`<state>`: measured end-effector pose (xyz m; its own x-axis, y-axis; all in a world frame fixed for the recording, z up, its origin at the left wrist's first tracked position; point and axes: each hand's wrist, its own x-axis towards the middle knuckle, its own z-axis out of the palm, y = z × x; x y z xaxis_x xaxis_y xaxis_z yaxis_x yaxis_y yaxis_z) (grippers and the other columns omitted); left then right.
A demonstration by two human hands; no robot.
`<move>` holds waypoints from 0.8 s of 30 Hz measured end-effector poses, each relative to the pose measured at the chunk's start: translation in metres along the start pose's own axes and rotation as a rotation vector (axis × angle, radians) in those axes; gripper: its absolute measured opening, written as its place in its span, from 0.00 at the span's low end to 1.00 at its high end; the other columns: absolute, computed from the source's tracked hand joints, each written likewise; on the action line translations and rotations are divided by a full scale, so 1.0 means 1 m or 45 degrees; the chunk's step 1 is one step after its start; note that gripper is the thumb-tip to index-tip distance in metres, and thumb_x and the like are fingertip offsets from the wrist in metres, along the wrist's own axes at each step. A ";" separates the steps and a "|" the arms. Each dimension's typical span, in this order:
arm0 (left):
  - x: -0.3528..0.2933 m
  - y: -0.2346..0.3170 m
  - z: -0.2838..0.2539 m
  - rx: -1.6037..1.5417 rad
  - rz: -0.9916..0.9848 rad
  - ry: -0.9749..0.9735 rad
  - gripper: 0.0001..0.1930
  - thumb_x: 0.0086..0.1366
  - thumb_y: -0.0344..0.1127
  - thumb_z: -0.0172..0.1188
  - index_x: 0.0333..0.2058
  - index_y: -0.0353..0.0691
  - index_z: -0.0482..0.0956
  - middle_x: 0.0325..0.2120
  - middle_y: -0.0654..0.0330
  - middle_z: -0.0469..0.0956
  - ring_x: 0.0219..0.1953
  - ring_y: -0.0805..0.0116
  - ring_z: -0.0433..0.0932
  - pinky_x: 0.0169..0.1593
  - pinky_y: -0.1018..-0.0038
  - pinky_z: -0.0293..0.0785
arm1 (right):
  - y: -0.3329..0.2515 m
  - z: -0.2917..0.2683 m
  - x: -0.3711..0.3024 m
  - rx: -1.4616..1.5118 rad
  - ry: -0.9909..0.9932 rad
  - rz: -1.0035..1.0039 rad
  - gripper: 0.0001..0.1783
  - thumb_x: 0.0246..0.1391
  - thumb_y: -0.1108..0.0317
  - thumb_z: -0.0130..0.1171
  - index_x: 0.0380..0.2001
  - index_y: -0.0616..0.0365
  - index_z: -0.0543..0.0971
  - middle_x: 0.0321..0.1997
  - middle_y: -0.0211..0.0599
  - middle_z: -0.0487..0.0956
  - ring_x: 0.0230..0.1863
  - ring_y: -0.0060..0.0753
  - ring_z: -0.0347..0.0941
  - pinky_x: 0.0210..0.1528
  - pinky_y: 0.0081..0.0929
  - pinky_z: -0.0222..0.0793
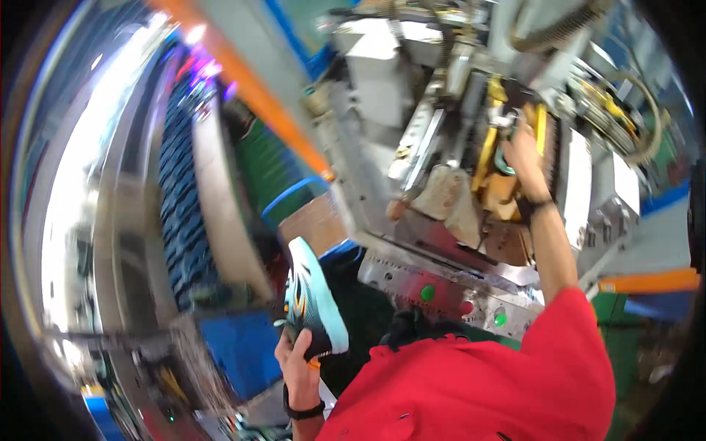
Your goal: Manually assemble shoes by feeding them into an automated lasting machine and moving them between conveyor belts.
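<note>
Factory floor, blurred. Head view: the left hand (pixel 298 367) grips a black sports shoe with pale blue sole (pixel 315 300) below the grey metal press machine (pixel 441 220); the right hand (pixel 523 158) clutches its yellow clamp (pixel 485 158), apparently mid-loading; seating the shoe likely needs a steady aim.

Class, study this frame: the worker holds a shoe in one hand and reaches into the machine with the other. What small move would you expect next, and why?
Probably bringing the shoe up toward the machine. The left hand grips it by the heel, sole outward, low and apart from the machine, while the right hand is up among the yellow parts. It is only a judgement; the frame is blurred.
</note>
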<state>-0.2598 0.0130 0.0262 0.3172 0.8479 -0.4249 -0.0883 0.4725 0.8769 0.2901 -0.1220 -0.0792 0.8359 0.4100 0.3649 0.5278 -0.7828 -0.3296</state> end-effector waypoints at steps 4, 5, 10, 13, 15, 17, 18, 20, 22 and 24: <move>-0.029 -0.044 -0.034 -0.151 -0.083 0.234 0.17 0.62 0.29 0.58 0.49 0.31 0.74 0.39 0.59 0.78 0.40 0.67 0.79 0.45 0.70 0.76 | -0.127 -0.050 -0.169 0.709 -0.203 -0.280 0.14 0.48 0.77 0.57 0.41 0.60 0.78 0.39 0.45 0.77 0.41 0.50 0.74 0.43 0.37 0.70; -0.031 -0.057 -0.036 -0.212 -0.093 0.262 0.16 0.61 0.29 0.59 0.48 0.31 0.74 0.40 0.59 0.78 0.40 0.67 0.79 0.45 0.71 0.76 | -0.136 -0.045 -0.205 0.674 -0.244 -0.452 0.12 0.49 0.77 0.57 0.39 0.59 0.78 0.37 0.44 0.77 0.40 0.49 0.74 0.41 0.37 0.70; -0.068 -0.110 -0.082 -0.397 -0.277 0.347 0.12 0.63 0.32 0.59 0.42 0.31 0.77 0.35 0.60 0.80 0.32 0.71 0.80 0.37 0.77 0.77 | -0.122 0.083 -0.302 0.518 -0.580 -0.719 0.08 0.53 0.71 0.55 0.37 0.57 0.77 0.39 0.46 0.74 0.42 0.52 0.72 0.43 0.42 0.69; -0.105 -0.141 -0.128 -0.608 -0.253 0.602 0.08 0.61 0.28 0.61 0.38 0.30 0.77 0.33 0.56 0.80 0.32 0.67 0.80 0.38 0.71 0.79 | -0.112 0.120 -0.309 0.649 -0.583 -0.898 0.08 0.54 0.70 0.53 0.38 0.56 0.77 0.40 0.48 0.74 0.43 0.54 0.71 0.44 0.43 0.68; -0.123 -0.155 -0.156 -0.777 -0.195 0.819 0.09 0.60 0.26 0.62 0.38 0.28 0.76 0.34 0.54 0.80 0.33 0.64 0.81 0.40 0.69 0.80 | -0.107 0.131 -0.308 0.560 -0.522 -0.936 0.07 0.55 0.70 0.53 0.37 0.57 0.77 0.38 0.47 0.74 0.41 0.52 0.72 0.43 0.43 0.68; -0.134 -0.182 -0.201 -0.723 -0.117 1.071 0.11 0.57 0.25 0.63 0.38 0.27 0.77 0.33 0.52 0.80 0.33 0.60 0.82 0.38 0.65 0.82 | -0.110 0.141 -0.295 0.704 -0.439 -0.913 0.06 0.54 0.73 0.53 0.36 0.57 0.77 0.34 0.43 0.74 0.36 0.47 0.72 0.39 0.38 0.68; -0.139 -0.199 -0.229 -0.718 -0.085 1.180 0.11 0.57 0.25 0.64 0.38 0.26 0.77 0.33 0.51 0.80 0.32 0.59 0.82 0.37 0.64 0.82 | -0.144 0.118 -0.289 0.718 -0.472 -0.809 0.06 0.53 0.74 0.54 0.35 0.58 0.77 0.33 0.42 0.73 0.34 0.44 0.71 0.37 0.36 0.68; -0.148 -0.214 -0.278 -0.766 -0.026 1.349 0.12 0.54 0.25 0.66 0.35 0.25 0.77 0.31 0.51 0.80 0.29 0.59 0.82 0.34 0.64 0.82 | -0.205 0.079 -0.268 0.679 -0.396 -0.879 0.08 0.51 0.76 0.57 0.36 0.59 0.77 0.31 0.39 0.73 0.29 0.37 0.69 0.33 0.30 0.66; -0.151 -0.222 -0.332 -0.754 -0.030 1.482 0.14 0.51 0.26 0.68 0.33 0.24 0.76 0.28 0.51 0.80 0.28 0.59 0.82 0.31 0.64 0.81 | -0.283 0.048 -0.248 0.900 -0.367 -0.904 0.10 0.51 0.76 0.57 0.39 0.60 0.76 0.32 0.39 0.74 0.29 0.37 0.69 0.33 0.30 0.66; -0.151 -0.238 -0.396 -0.748 -0.003 1.570 0.19 0.49 0.26 0.69 0.38 0.26 0.73 0.32 0.50 0.79 0.31 0.59 0.81 0.35 0.65 0.80 | -0.378 -0.002 -0.242 1.203 -0.523 -1.090 0.09 0.55 0.74 0.56 0.40 0.62 0.76 0.36 0.40 0.76 0.38 0.33 0.73 0.40 0.28 0.70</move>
<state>-0.6606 -0.1317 -0.2076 -0.6950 0.3632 -0.6205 -0.5720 0.2437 0.7833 -0.1115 0.0735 -0.0407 0.0888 0.8457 0.5262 0.6660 0.3425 -0.6627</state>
